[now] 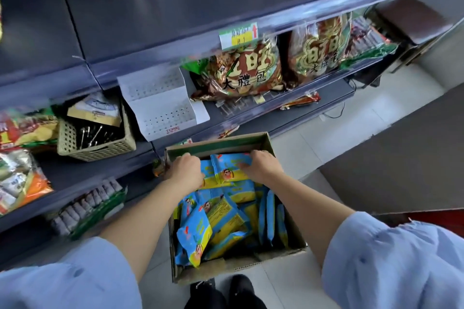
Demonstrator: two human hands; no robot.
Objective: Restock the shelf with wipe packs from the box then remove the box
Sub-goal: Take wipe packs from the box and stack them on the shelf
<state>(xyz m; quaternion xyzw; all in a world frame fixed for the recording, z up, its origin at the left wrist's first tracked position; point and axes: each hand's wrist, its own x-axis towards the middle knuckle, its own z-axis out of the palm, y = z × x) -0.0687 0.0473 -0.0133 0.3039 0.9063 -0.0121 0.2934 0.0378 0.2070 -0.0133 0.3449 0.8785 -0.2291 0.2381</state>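
Apparently both hands (187, 169) grip packs (227, 167) — in box (296, 241).

Wipe packs (226, 218) lie in the box (296, 238), before the shelf (175, 20).

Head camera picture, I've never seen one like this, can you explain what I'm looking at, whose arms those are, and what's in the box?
There is one picture, taken by a wide camera worn on a person's head, looking forward and down. That is why shelves curve and the arms enter from the bottom: they belong to the wearer, in light blue sleeves.

A cardboard box sits open on the tiled floor by their dark shoes, filled with blue and yellow wipe packs. The left hand and right hand reach into the far end and close their fingers on a bunch of packs.

The dark shelves hold big snack bags, a woven basket and a white perforated divider.
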